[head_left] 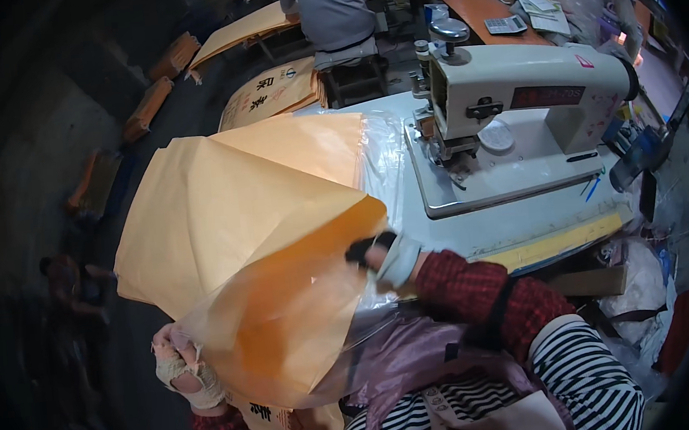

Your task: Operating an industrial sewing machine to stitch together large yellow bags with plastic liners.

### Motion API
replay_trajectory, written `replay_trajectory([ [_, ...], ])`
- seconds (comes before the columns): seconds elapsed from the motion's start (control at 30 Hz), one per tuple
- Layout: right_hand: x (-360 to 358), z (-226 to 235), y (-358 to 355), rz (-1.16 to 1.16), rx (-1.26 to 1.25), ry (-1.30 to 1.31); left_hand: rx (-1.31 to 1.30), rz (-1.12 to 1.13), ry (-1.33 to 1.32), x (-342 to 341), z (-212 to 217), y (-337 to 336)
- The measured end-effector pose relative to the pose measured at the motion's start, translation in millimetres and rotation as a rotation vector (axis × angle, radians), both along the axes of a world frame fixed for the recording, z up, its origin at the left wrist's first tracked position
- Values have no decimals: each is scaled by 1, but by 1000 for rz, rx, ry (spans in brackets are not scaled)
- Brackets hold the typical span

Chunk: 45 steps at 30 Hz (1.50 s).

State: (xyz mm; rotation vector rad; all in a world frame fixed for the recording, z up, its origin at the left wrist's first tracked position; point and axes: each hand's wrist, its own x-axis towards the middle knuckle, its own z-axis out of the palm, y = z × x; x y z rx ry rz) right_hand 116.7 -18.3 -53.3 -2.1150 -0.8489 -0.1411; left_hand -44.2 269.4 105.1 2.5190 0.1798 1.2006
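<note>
A large tan paper sack (228,200) lies across the white work table, its near end lifted and curled open toward me. A clear plastic liner (320,315) hangs at the sack's open mouth. My left hand (179,362), in a worn light glove, grips the lower left edge of the sack together with the plastic. My right hand (381,254), in a glove with dark fingertips, holds the right edge of the sack mouth. Both sleeves are red plaid.
A white industrial sewing machine (515,102) stands on the table (525,224) to the right. Behind it a seated person (330,7) in grey works among stacks of tan sacks (268,95). A desk with a calculator (504,25) is at the back right.
</note>
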Motion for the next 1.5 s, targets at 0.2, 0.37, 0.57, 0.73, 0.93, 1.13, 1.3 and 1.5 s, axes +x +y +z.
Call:
replay_trajectory([
  [0.2,66,70,-7,-478,171,-239,124,19,173,-47,-51,45],
  [0.37,91,101,10,-338,132,-742,-134,-76,307,-75,-54,12],
  [0.57,78,104,44,88,-273,-602,788,431,319,-107,29,26],
  [0.73,41,111,55,-112,-141,-589,182,-375,150,-43,-12,-72],
  [0.93,6,74,-32,26,-356,-502,-232,17,530,-31,-110,-19],
  [1.13,-64,24,-33,-25,-260,-287,-701,216,212,-125,-87,101],
  [1.3,-71,33,31,27,-203,-325,-1131,6,299,-132,-178,131],
  [1.5,-59,31,23,-54,-138,-322,-1225,-405,-175,-115,-55,21],
])
